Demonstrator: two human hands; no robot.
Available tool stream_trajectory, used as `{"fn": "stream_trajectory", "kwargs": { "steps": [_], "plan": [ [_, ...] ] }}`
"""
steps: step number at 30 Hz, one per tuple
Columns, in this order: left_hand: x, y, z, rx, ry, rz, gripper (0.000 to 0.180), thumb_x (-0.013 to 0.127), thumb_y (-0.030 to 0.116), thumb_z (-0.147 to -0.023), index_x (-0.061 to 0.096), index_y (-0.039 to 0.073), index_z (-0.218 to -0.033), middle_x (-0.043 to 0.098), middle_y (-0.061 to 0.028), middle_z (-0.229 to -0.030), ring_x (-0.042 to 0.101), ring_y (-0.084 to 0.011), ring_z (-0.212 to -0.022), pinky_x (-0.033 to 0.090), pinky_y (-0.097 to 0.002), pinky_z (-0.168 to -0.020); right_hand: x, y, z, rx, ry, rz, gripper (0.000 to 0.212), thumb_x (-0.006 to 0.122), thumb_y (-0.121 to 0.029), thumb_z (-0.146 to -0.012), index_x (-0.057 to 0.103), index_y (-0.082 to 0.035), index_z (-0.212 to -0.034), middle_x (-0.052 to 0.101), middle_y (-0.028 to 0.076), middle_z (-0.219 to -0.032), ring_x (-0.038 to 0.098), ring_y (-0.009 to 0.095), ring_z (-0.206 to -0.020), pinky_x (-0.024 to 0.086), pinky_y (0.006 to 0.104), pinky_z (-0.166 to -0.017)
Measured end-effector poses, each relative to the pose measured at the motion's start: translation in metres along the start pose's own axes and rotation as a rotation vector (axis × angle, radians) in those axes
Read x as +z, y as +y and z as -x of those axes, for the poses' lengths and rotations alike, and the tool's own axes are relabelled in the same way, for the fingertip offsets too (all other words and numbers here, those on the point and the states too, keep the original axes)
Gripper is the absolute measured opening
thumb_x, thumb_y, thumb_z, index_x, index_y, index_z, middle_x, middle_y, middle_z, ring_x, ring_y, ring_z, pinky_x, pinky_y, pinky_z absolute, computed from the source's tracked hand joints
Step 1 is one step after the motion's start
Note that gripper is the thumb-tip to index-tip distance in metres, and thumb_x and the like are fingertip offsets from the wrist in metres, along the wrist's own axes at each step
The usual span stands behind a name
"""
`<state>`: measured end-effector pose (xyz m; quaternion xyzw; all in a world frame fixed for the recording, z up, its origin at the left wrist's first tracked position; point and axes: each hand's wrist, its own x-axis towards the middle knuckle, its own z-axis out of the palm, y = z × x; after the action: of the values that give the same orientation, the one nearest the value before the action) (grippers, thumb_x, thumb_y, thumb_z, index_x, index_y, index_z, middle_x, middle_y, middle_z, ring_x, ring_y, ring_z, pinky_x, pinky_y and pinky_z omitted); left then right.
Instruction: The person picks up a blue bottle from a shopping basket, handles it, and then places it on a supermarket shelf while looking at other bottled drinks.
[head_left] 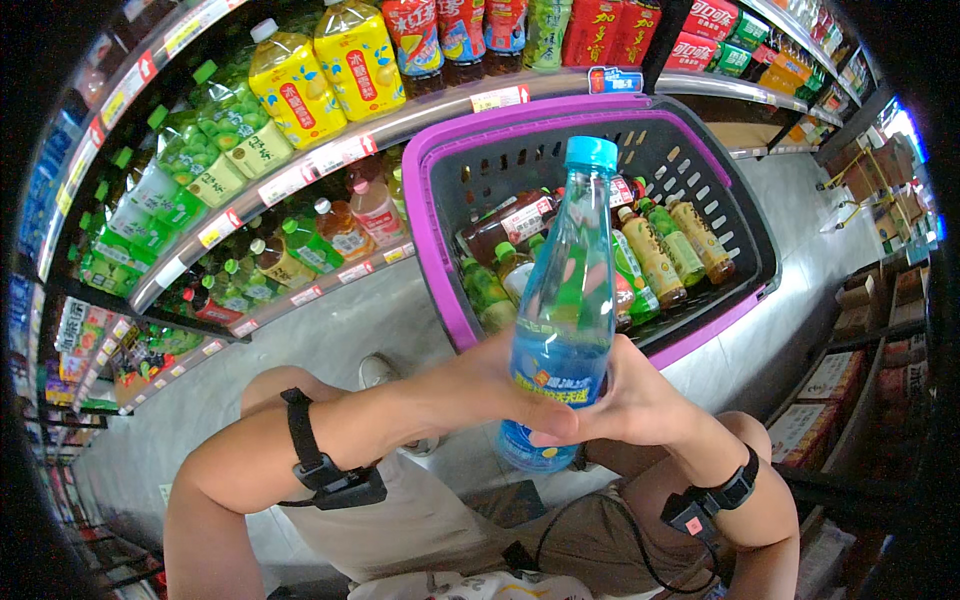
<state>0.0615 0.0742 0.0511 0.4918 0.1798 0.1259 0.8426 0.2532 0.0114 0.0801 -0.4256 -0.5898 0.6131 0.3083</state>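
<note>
Between my two hands stands a clear blue plastic drink bottle [563, 300] with a light blue cap, nearly upright and slightly tilted. My left hand [495, 385] is closed round its left side, thumb across the blue label. From the right, my right hand [640, 395] grips the same lower part, its fingers mostly behind the bottle. Just beyond is a black shopping basket [480, 165] with a purple rim [430, 235]. Several drink bottles lie in it, among them yellowish ones [650, 258], a green one [672, 240] and a dark brown one [505, 225]; the held bottle hides some.
Curved store shelves [440, 105] with bottled drinks, such as large yellow bottles [360, 60] and green ones [215, 125], rise ahead and left. Cartons [820, 400] are stacked on a low rack at right. Grey floor [330, 325] shows round the basket. My knees are close below my arms.
</note>
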Motion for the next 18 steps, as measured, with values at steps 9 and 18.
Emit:
{"fn": "stream_trajectory", "kwargs": {
  "steps": [9,18],
  "plan": [
    [-0.005,-0.004,-0.003,0.102,0.030,-0.187,0.096,0.090,0.022,-0.065,0.041,0.000,-0.145,0.057,-0.0091,-0.130,0.054,-0.0169,-0.121,0.042,-0.0333,-0.104,0.011,-0.005,-0.003,-0.082,0.032,-0.048,0.051,0.088,-0.014,-0.074,0.060,0.000,-0.114,0.068,0.007,-0.103,0.063,0.014,-0.096,0.052,0.0318,-0.089],
    [0.003,0.006,0.008,0.209,0.135,-0.207,0.061,0.086,0.029,-0.071,0.057,0.001,-0.118,0.063,-0.0066,-0.108,0.060,-0.0138,-0.101,0.046,-0.0295,-0.089,0.015,-0.006,-0.011,-0.036,0.009,-0.070,0.055,0.088,-0.008,-0.072,0.059,-0.001,-0.118,0.066,0.004,-0.105,0.061,0.012,-0.095,0.051,0.0311,-0.086]
  ]
}}
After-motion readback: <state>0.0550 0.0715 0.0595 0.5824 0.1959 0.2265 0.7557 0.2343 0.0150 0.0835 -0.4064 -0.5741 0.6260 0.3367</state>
